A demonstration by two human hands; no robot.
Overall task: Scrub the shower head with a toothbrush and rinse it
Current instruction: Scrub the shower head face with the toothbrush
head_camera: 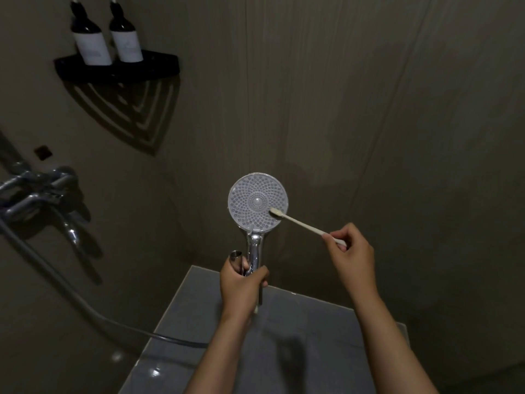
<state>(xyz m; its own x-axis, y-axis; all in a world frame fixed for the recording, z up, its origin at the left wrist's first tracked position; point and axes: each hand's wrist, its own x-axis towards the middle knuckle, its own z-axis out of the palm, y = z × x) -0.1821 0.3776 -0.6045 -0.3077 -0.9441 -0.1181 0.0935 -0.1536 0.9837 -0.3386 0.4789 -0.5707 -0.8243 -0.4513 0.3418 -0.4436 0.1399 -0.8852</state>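
Scrubbing: toothbrush (301, 223) bristles touch the lower-right of the nozzle face; looks mid-scrub, rinse not yet done.
Shower head (258, 204): centre of frame, face turned to the camera so the nozzles are reachable.
Left hand (241, 277): curled round the chrome handle, low down, steadying it against brush pressure.
Right hand (350, 251): pinches the toothbrush's far end (light grip, probably for small strokes).
Hose (85, 302): trails slack to lower left.
Mixer tap (37, 194): left edge, no water visible.
Shelf (116, 69): upper left, two bottles (93, 41) standing.

Dim, grainy view with wide-angle bending at edges; the shelf (116, 70) casts a hard slatted shadow.
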